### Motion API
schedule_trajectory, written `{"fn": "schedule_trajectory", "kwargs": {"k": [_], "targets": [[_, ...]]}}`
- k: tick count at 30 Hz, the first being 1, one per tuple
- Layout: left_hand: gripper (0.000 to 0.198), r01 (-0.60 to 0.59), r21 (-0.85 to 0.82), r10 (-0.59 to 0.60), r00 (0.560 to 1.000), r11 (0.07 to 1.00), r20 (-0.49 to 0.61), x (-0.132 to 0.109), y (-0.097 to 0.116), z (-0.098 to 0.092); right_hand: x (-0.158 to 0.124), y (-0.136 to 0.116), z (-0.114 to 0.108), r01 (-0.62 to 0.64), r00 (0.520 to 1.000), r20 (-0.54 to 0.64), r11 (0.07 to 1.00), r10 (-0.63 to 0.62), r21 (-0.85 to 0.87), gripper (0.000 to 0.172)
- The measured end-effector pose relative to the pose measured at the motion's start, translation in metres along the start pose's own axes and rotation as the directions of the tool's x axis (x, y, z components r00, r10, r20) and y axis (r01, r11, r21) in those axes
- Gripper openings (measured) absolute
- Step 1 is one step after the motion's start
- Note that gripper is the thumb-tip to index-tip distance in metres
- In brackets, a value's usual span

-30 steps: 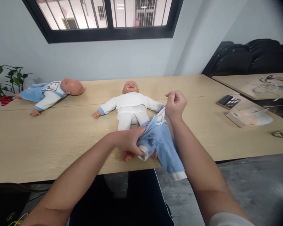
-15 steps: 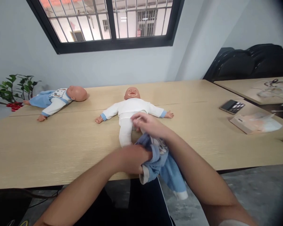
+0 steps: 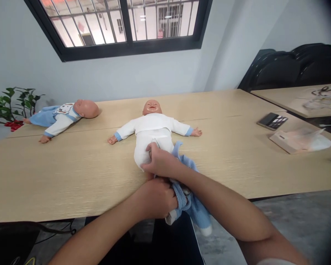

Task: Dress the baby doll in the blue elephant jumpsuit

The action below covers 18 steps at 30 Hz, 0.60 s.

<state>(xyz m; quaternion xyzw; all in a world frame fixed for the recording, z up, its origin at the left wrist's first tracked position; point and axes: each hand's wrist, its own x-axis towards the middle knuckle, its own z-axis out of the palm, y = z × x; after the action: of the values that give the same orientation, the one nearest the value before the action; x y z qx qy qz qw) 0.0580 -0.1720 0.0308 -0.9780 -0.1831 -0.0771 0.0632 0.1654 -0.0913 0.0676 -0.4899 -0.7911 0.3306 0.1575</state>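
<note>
A doll (image 3: pixel 153 124) in white clothes with blue cuffs lies on its back on the table, arms spread and head toward the wall. My right hand (image 3: pixel 160 160) is at its lower body, thumb and fingers curved around the white cloth of a leg. Closer to me, my left hand (image 3: pixel 161 197) is closed on a blue garment (image 3: pixel 194 206) with white cuffs. The garment bunches around the doll's other leg side and hangs over the table's front edge. My right forearm crosses over part of it.
A second doll (image 3: pixel 86 108) in blue and white lies at the back left beside a plant (image 3: pixel 11 105). On the right are a phone-like dark object (image 3: pixel 272 121) and a tissue pack (image 3: pixel 300 140). Black chairs (image 3: pixel 287 68) stand behind another table (image 3: pixel 295 105).
My right hand has moved down and left, from the doll's waist to its leg. The blue garment shifted slightly left with my left hand. The view moved a little.
</note>
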Motion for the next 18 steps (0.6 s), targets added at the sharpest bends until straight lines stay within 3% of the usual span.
{"fn": "schedule_trajectory", "kwargs": {"k": [3,5,7,9,11,14,16,18], "targets": [[0.015,-0.021,0.016,0.022,0.999,1.000,-0.047,-0.005,0.006,-0.003,0.005,-0.002,-0.017,-0.050,0.997,-0.038,0.942,0.066,0.331,0.066],[0.014,0.011,0.011,-0.011,0.998,1.000,-0.063,-0.012,0.009,-0.008,0.007,-0.001,-0.031,-0.065,0.992,-0.058,0.834,0.116,0.548,0.070],[0.014,0.062,-0.001,-0.062,0.996,0.998,-0.063,-0.020,0.008,-0.013,0.007,0.001,-0.041,-0.049,0.993,-0.049,0.750,0.107,0.660,0.074],[0.013,0.102,-0.018,-0.103,0.993,0.995,-0.051,-0.030,0.004,-0.018,0.005,0.004,-0.046,-0.017,1.000,-0.005,0.760,0.027,0.649,0.082],[0.013,0.132,-0.033,-0.133,0.990,0.991,-0.050,-0.040,-0.001,-0.021,0.003,0.006,-0.046,0.030,0.996,0.050,0.838,-0.068,0.545,0.091],[0.016,0.190,-0.054,-0.195,0.973,0.980,-0.120,-0.056,-0.007,-0.022,0.001,0.008,-0.042,0.102,0.988,0.071,0.920,-0.139,0.378,0.099],[0.016,0.257,-0.104,-0.274,0.935,0.961,-0.227,-0.066,-0.008,-0.019,0.000,0.008,-0.041,0.117,0.984,0.090,0.940,-0.153,0.320,0.103],[0.017,0.340,-0.173,-0.380,0.860,0.924,-0.342,-0.074,-0.008,-0.013,0.000,0.006,-0.039,0.132,0.979,0.115,0.949,-0.171,0.287,0.103]]}}
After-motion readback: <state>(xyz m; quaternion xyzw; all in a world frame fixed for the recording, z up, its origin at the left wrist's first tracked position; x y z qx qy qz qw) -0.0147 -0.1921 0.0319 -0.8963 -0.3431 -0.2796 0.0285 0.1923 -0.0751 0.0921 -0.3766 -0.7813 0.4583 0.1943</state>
